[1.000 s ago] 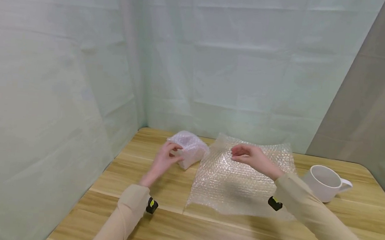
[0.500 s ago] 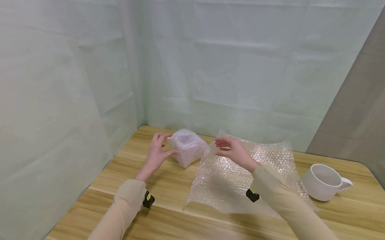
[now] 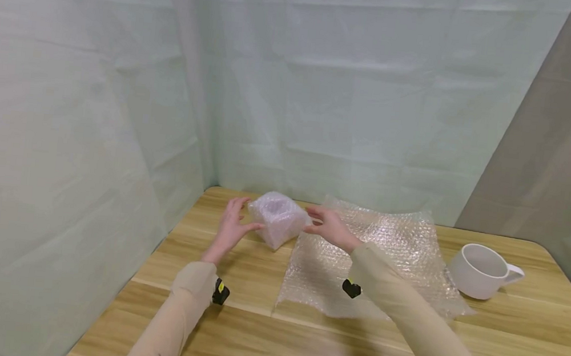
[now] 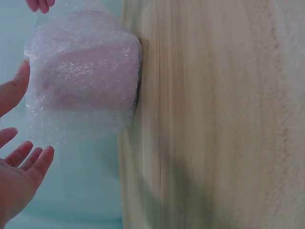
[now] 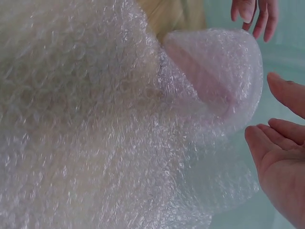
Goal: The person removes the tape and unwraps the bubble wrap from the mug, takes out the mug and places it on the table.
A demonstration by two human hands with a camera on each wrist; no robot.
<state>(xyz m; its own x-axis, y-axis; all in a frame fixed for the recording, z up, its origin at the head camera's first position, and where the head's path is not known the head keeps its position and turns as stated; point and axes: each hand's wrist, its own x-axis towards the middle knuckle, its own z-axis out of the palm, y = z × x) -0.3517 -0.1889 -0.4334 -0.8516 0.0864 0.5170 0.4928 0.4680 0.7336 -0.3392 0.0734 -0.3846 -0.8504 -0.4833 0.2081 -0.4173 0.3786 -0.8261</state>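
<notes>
A pinkish-white bundle wrapped in bubble wrap (image 3: 279,220) sits at the back left of the table; what is inside is hidden. My left hand (image 3: 231,227) stands at its left side, thumb and fingers spread apart. On the other side, my right hand (image 3: 334,228) has its loosely bent fingertips right at the bundle's edge. The left wrist view shows the wrapped bundle (image 4: 86,76) beside the parted thumb and fingers. In the right wrist view, the relaxed right hand (image 5: 281,157) is near the bundle (image 5: 224,71), and neither hand grips it.
A flat sheet of bubble wrap (image 3: 374,272) lies under my right forearm, to the right of the bundle. Farther right stands a white mug (image 3: 477,274), its handle pointing right. Pale curtains (image 3: 353,121) hang behind the wooden table (image 3: 259,342).
My right hand has moved left over the bubble wrap sheet to the bundle. My left hand has drawn back slightly left and spread wider. The sheet's right corner now shows beside the mug.
</notes>
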